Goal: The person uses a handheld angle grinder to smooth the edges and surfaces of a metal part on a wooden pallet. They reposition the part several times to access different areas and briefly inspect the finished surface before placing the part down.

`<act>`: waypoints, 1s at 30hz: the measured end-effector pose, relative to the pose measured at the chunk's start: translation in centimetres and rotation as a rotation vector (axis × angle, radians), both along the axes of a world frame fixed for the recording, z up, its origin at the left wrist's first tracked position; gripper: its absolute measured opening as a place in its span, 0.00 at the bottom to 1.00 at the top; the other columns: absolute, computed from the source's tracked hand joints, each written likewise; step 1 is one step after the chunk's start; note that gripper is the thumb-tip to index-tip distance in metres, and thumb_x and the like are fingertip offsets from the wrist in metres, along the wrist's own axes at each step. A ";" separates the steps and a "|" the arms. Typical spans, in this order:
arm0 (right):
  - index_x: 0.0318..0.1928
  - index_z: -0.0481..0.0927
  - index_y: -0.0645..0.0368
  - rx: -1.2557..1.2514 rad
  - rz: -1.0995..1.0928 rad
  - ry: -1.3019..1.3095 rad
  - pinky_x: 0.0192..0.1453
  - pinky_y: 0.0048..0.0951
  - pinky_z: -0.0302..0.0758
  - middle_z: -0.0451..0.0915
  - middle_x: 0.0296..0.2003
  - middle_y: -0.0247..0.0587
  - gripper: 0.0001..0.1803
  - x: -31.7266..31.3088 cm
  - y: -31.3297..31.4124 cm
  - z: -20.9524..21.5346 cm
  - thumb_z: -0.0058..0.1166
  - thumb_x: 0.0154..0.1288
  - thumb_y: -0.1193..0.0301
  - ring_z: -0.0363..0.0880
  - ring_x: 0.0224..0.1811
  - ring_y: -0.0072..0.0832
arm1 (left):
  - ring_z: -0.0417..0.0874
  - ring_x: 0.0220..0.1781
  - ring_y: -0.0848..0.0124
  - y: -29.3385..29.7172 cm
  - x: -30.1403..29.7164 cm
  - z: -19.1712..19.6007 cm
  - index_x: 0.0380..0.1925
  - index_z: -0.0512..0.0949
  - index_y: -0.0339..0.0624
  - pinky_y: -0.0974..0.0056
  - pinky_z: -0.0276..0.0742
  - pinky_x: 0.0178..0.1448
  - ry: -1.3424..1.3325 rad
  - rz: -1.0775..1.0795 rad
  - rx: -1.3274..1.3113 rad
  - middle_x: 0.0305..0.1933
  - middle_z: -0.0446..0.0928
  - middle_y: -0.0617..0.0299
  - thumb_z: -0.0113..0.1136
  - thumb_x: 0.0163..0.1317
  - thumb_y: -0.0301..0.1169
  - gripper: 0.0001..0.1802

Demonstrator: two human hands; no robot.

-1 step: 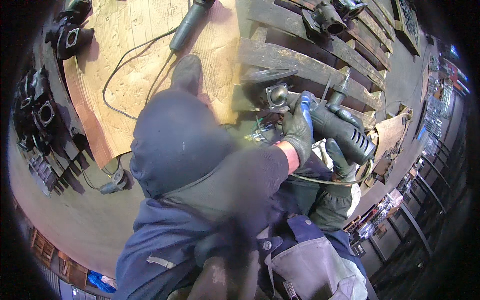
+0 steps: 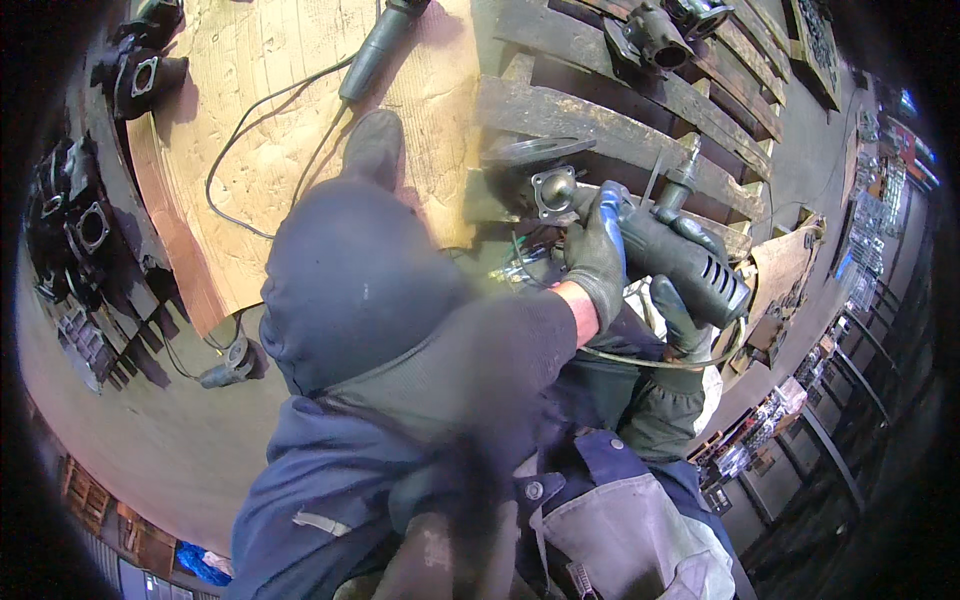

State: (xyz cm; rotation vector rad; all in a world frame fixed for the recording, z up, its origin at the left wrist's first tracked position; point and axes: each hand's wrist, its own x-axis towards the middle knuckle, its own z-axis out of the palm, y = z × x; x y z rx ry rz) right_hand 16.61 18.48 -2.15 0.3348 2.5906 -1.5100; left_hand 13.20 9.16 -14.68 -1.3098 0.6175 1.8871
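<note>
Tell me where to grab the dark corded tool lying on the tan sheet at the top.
I'd take the dark corded tool around the middle of its long, slim barrel, probably from above: it lies slantwise on the tan sheet with its upper side exposed. Avoid the near end, where a cable leaves; the far end runs out of view.

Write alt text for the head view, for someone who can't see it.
The left hand and right hand, gloved, hold a black power tool near a metal part and wooden pallet. Another corded tool lies on cardboard to the left.
</note>
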 end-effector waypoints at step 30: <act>0.72 0.69 0.66 0.014 0.102 0.012 0.76 0.47 0.71 0.77 0.66 0.52 0.44 -0.3 0.5 -0.2 0.75 0.61 0.61 0.78 0.69 0.45 | 0.77 0.73 0.49 0.3 1.0 -0.7 0.71 0.72 0.29 0.55 0.68 0.77 -0.013 0.018 0.041 0.72 0.75 0.38 0.63 0.66 0.67 0.52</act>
